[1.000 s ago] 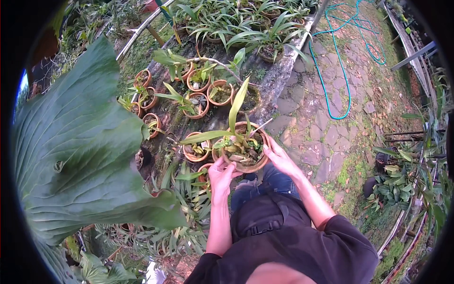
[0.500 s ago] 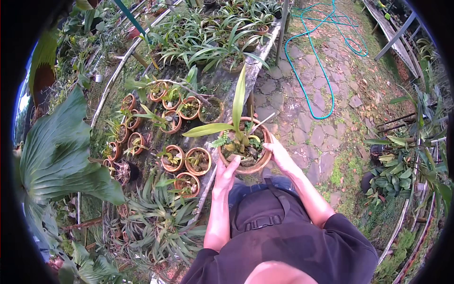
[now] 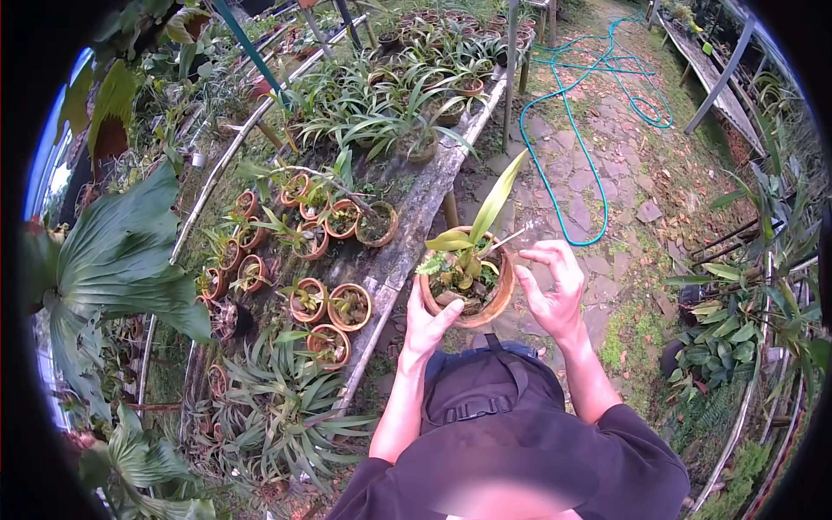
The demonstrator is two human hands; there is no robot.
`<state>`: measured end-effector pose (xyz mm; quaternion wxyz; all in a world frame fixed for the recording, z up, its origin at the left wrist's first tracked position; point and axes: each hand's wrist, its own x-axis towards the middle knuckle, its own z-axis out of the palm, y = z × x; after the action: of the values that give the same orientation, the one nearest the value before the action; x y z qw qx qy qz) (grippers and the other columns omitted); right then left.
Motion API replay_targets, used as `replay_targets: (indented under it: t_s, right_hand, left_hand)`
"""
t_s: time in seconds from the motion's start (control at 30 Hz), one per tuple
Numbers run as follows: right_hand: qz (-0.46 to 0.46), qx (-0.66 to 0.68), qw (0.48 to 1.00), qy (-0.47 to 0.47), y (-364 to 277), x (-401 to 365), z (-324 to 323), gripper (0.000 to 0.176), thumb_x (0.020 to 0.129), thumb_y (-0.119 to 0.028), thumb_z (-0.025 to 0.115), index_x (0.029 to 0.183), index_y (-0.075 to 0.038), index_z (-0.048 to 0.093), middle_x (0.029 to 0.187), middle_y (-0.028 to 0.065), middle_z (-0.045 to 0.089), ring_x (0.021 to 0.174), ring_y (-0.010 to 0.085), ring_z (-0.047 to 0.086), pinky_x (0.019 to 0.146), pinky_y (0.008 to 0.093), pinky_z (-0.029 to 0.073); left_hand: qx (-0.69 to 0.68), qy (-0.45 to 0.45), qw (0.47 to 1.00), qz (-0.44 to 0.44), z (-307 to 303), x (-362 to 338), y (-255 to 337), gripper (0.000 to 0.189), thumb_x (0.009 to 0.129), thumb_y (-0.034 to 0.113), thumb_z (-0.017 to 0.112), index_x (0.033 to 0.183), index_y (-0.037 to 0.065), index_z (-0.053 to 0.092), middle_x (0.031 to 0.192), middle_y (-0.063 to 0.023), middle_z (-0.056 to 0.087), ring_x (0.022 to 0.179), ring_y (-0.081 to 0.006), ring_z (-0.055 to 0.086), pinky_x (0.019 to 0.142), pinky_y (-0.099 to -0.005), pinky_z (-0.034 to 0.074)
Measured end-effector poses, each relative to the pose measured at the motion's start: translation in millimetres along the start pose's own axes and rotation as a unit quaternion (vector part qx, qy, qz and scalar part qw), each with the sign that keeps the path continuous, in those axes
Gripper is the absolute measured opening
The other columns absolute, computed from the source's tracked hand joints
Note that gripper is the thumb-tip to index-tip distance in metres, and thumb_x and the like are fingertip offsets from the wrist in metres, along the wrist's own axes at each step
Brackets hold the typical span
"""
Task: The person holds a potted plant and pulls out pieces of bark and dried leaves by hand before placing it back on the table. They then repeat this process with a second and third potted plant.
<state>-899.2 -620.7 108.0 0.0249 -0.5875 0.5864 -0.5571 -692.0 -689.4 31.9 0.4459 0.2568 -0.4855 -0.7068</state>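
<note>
A terracotta pot (image 3: 496, 309) with a leafy plant (image 3: 492, 204) in it is held up in front of my body, over the edge of the path. My left hand (image 3: 428, 322) grips its left side, the thumb over the rim. To the right of the pot, my right hand (image 3: 555, 286) is off the rim, its fingers curved and apart with nothing visible between them. A thin pale stick (image 3: 510, 238) slants out of the pot toward those fingers. Small ferns and dark potting bits show around the plant's base.
On the bench (image 3: 390, 290) to my left stand several small terracotta pots (image 3: 349, 308). Strap-leaved plants (image 3: 381, 95) crowd its far end. A green hose (image 3: 598, 195) loops over the stone path (image 3: 598, 139). A large broad leaf (image 3: 121, 260) hangs at the left.
My right hand has let go of the pot's rim and moved a little right. The pot has tilted and shifted slightly right in my left hand. The view has moved slightly.
</note>
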Motion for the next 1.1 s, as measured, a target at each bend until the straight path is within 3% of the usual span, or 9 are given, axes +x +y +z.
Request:
replay_targets:
  t_s: [0.2,0.3,0.4,0.53,0.63,0.73,0.77,1.03,1.1]
  right_hand:
    - [-0.108,-0.035,0.991,0.074,-5.0,52.6,-29.8,0.024,0.084,-0.011,0.074,0.106,-0.003,0.067,0.102,0.0111,0.065,0.092,0.0242,0.063,0.082,0.0355,0.05]
    - [0.021,0.099,0.993,0.066,30.5,69.9,-38.0,0.024,0.088,-0.009,0.071,0.11,-0.001,0.066,0.105,0.0091,0.066,0.093,0.0177,0.063,0.083,0.0328,0.05]
    - [0.139,0.212,0.965,-0.066,58.0,60.9,-27.2,0.026,0.09,-0.009,0.068,0.114,0.0,0.064,0.106,0.0074,0.067,0.093,0.0126,0.062,0.084,0.0302,0.05]
    - [0.03,0.224,0.926,-0.301,49.1,47.2,-12.9,0.019,0.086,-0.005,0.07,0.104,-0.001,0.069,0.111,0.0092,0.065,0.103,0.018,0.063,0.093,0.0338,0.049]
    - [0.009,0.244,0.901,-0.359,38.0,45.4,-0.8,0.02,0.084,-0.007,0.073,0.103,-0.003,0.071,0.115,0.0102,0.066,0.106,0.0216,0.063,0.096,0.0376,0.049]
    - [0.123,0.252,0.881,-0.38,19.6,42.5,-2.9,0.02,0.083,-0.011,0.072,0.103,-0.005,0.072,0.11,0.0098,0.067,0.108,0.0264,0.064,0.095,0.0408,0.05]
    - [-0.042,0.15,0.912,-0.378,31.2,37.2,-4.4,0.02,0.084,-0.012,0.07,0.102,-0.005,0.071,0.112,0.0138,0.066,0.11,0.0324,0.063,0.094,0.0434,0.051]
    - [-0.012,-0.014,0.916,-0.4,5.2,19.5,-11.3,0.038,0.081,-0.007,0.071,0.118,-0.003,0.063,0.131,0.0123,0.057,0.111,0.0345,0.062,0.095,0.0421,0.051]
    - [-0.031,-0.018,0.915,-0.403,1.7,17.4,-12.8,0.035,0.081,-0.008,0.069,0.115,-0.002,0.064,0.124,0.0151,0.058,0.108,0.0351,0.062,0.092,0.0432,0.052]
  left_hand:
    - [0.062,-0.011,0.998,-0.019,-8.9,-4.1,-1.0,0.083,0.081,0.02,0.08,0.147,-0.001,0.035,0.139,-0.0133,0.051,0.128,-0.0219,0.051,0.11,-0.0372,0.039]
    - [0.04,-0.032,0.997,-0.05,-22.9,-8.4,6.1,0.075,0.083,0.023,0.074,0.145,-0.002,0.04,0.136,-0.0132,0.053,0.128,-0.0207,0.05,0.11,-0.0352,0.037]
    - [-0.028,-0.004,0.993,-0.111,-36.3,-17.8,5.2,0.078,0.081,0.023,0.07,0.146,-0.006,0.037,0.14,-0.0142,0.052,0.129,-0.0215,0.049,0.112,-0.035,0.035]
    - [-0.073,0.022,0.986,-0.15,-52.1,-28.0,-1.5,0.08,0.085,0.03,0.067,0.149,-0.004,0.034,0.141,-0.0152,0.05,0.129,-0.0231,0.049,0.111,-0.0352,0.036]
    - [-0.083,0.018,0.979,-0.184,-66.3,-28.7,-12.6,0.076,0.089,0.031,0.064,0.151,-0.002,0.033,0.138,-0.0152,0.053,0.124,-0.0225,0.053,0.107,-0.0355,0.04]
    - [-0.142,0.019,0.97,-0.196,-63.3,-27.4,-18.2,0.073,0.093,0.033,0.06,0.152,0.001,0.031,0.133,-0.0149,0.057,0.117,-0.0208,0.057,0.103,-0.0354,0.045]
    - [-0.148,0.015,0.971,-0.185,-63.3,-28.9,-17.9,0.073,0.094,0.033,0.059,0.153,0.002,0.029,0.134,-0.0149,0.056,0.118,-0.0213,0.057,0.103,-0.0361,0.044]
    - [-0.035,0.034,0.994,-0.098,-42.4,-32.7,4.2,0.085,0.085,0.028,0.066,0.151,-0.007,0.026,0.151,-0.0182,0.04,0.14,-0.0256,0.039,0.117,-0.0381,0.028]
    - [0.004,0.023,0.996,-0.09,-38.2,-32.1,15.1,0.086,0.084,0.029,0.068,0.151,-0.007,0.027,0.15,-0.0184,0.04,0.14,-0.0257,0.038,0.117,-0.0381,0.027]
